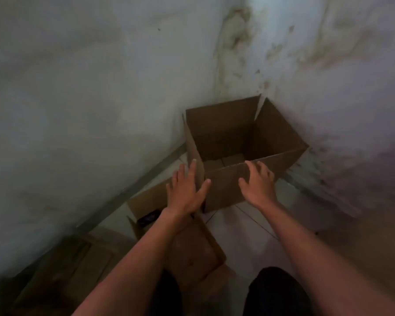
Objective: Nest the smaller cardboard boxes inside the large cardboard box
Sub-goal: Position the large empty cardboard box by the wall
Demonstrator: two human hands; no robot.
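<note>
The large cardboard box (278, 131) stands open-topped in the corner where two walls meet, its flaps upright. My left hand (185, 190) lies flat with spread fingers against the box's near left corner. My right hand (258, 183) rests on the near flap, fingers curled over its top edge. A smaller open cardboard box (146, 201) sits on the floor to the left of the large one, partly hidden under my left forearm, with something dark inside. Another cardboard box (196, 254) lies closer to me beneath my left arm.
Stained pale walls (100, 87) close in on the left and right. Flattened or low cardboard (62, 270) lies at the lower left. Light floor tiles (244, 229) show between the boxes and my dark-clothed legs (276, 290).
</note>
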